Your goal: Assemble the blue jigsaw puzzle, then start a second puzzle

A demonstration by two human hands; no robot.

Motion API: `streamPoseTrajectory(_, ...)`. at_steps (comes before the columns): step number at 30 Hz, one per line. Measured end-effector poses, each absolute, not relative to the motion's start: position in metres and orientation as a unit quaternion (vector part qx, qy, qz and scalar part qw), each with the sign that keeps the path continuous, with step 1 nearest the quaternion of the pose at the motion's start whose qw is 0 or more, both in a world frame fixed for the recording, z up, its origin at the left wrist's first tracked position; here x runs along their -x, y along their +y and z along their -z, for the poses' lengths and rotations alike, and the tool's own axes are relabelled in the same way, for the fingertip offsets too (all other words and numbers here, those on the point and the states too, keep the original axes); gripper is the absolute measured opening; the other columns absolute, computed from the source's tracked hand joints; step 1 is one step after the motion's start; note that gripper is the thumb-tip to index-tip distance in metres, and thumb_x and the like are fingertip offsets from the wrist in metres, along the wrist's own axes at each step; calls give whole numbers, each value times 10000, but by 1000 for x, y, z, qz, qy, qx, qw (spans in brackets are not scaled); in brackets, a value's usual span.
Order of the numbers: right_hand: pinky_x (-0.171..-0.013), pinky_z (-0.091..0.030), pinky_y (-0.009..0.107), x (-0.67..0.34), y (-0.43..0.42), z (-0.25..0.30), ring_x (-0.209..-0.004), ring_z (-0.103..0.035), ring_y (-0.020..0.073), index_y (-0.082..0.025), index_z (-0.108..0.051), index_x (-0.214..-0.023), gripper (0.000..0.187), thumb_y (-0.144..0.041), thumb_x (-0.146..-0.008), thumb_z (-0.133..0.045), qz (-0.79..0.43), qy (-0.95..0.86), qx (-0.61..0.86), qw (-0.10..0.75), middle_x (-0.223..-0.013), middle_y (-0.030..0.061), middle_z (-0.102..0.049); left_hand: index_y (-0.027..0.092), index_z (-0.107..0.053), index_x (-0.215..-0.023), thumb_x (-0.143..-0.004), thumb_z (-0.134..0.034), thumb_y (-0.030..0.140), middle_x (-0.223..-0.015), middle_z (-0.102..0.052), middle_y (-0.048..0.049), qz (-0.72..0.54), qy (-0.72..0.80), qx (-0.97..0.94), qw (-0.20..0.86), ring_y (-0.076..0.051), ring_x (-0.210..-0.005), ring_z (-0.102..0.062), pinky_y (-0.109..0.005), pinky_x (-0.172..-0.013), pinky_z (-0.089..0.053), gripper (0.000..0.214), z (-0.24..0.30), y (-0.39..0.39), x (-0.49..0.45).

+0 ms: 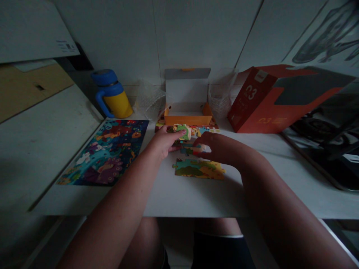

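Observation:
My left hand point(165, 141) is closed on a few puzzle pieces, with a green jigsaw piece point(183, 131) on top under the thumb. Just to its right, my right hand point(211, 145) has its fingers bent down onto a colourful puzzle piece point(190, 150), pinching it near its right end. That piece is partly hidden by the fingers. Closer to the table's front edge lies a joined strip of puzzle pieces point(200, 170) in green, teal and yellow, with knobs at both sides. Neither hand touches this strip.
A dark illustrated sheet point(109, 151) lies at left, below a blue and yellow jug point(116, 97). An opened orange box point(187, 117) stands behind the hands, with a printed picture point(159, 127) before it and clear plastic wrap point(150, 99) beside it. A large red-orange box point(260, 101) stands right.

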State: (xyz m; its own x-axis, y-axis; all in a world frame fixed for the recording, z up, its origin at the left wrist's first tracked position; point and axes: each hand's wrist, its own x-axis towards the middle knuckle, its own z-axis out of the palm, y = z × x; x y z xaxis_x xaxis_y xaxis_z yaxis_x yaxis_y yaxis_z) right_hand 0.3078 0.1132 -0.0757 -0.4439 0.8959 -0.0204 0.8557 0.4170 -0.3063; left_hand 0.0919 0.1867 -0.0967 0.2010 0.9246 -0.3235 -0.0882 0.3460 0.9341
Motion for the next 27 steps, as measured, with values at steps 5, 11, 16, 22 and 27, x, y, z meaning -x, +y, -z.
streamPoseTrajectory(5,-988,-544,405,-310,115,77,-1109,-727,300,-256,-757,-1292,348,-391,-973,-729,-138,-837,526,52,-1263,122,-763,217,-647,-1152,-788,-973,230,-1226,-764,-137,-383,506,-422,647,-282,-979,-777,-508,-846,-670,489,92,185,-92)
streamPoseTrajectory(11,-974,-553,408,-312,117,81,-1104,-727,303,-255,-741,-1340,390,-358,-965,-716,-126,-834,535,43,-1276,125,-756,206,-634,-1161,-843,-928,191,-1291,-750,-151,-380,513,-420,645,-273,-1027,-773,-496,-888,-668,433,87,181,-93)
streamPoseTrajectory(16,-955,-562,413,-311,117,81,-1074,-738,308,-254,-762,-1320,377,-346,-955,-748,-123,-830,542,39,-1252,126,-770,206,-642,-1157,-829,-942,202,-1324,-735,-167,-384,508,-423,645,-288,-1078,-759,-487,-882,-668,445,88,182,-93)
streamPoseTrajectory(22,-1011,-547,423,-299,117,79,-1151,-728,334,-238,-771,-1365,379,-345,-1005,-716,-109,-818,563,32,-1281,155,-770,211,-637,-1202,-802,-966,255,-1260,-753,-159,-376,503,-432,647,-262,-948,-764,-494,-841,-667,521,95,186,-92)
streamPoseTrajectory(27,-951,-553,389,-293,117,82,-1086,-739,312,-236,-813,-1288,312,-353,-1036,-672,-89,-813,575,21,-1273,160,-760,223,-641,-1188,-770,-989,263,-1195,-766,-122,-389,503,-421,646,-250,-894,-769,-479,-834,-660,545,97,187,-93)
